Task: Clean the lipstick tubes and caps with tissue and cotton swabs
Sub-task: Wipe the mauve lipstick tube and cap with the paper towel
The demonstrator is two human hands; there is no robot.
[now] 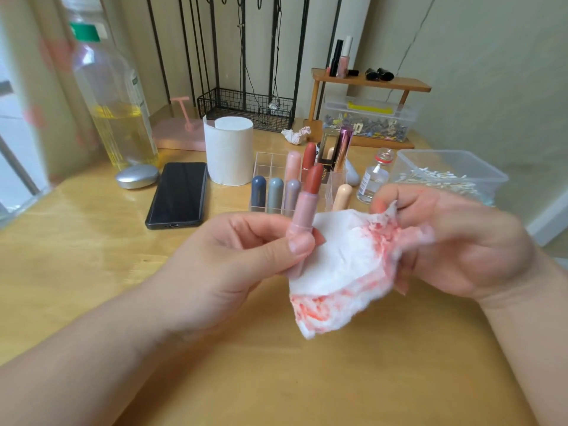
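My left hand [233, 256] grips an uncapped pink lipstick tube [305, 210] upright above the table, its red-brown bullet exposed at the top. My right hand [455, 241] pinches a white tissue [341, 265] smeared with red lipstick stains; the tissue hangs between both hands and touches the tube's lower part. Behind them, a clear acrylic organizer [264, 167] holds several capped lipsticks in blue, grey, lilac, pink and peach. A clear tub of cotton swabs [448, 176] stands at the right.
A tissue roll [229, 149], black phone [178, 195], silver case [136, 176], large bottle of yellow liquid [113, 96] and small glass bottle [373, 179] stand on the wooden table [92, 256]. A crumpled tissue [296, 135], wire basket and wooden shelf sit at the back.
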